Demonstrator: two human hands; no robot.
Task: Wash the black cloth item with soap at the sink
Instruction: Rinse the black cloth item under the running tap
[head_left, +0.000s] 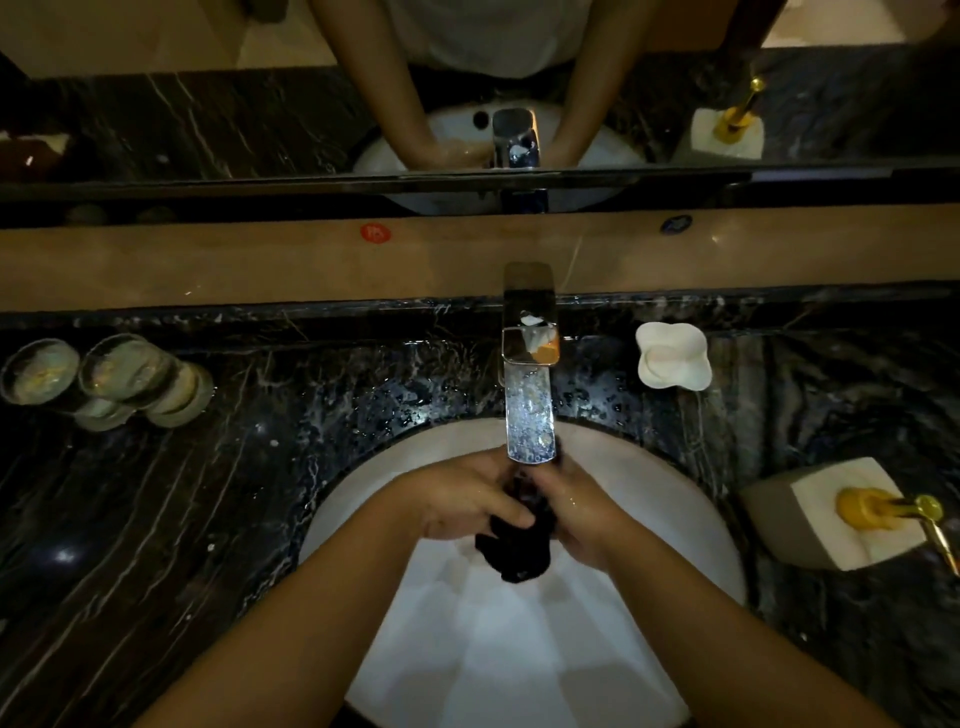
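A small black cloth item (519, 551) hangs bunched between both hands over the white sink (665, 499), just under the spout of the chrome tap (530, 415). My left hand (467, 499) grips its upper part from the left, thumb across the cloth. My right hand (576, 512) grips it from the right, and its skin looks wet. The cloth's lower end dangles free below the hands. A white soap dish (672, 356) sits on the counter right of the tap. A soap dispenser (857, 512) with a gold pump stands at the sink's right.
The black marble counter (182, 493) around the sink is wet with drops near the tap. Several upturned glasses (114, 379) stand at the far left. A mirror (208, 104) above a tan ledge reflects the arms and tap.
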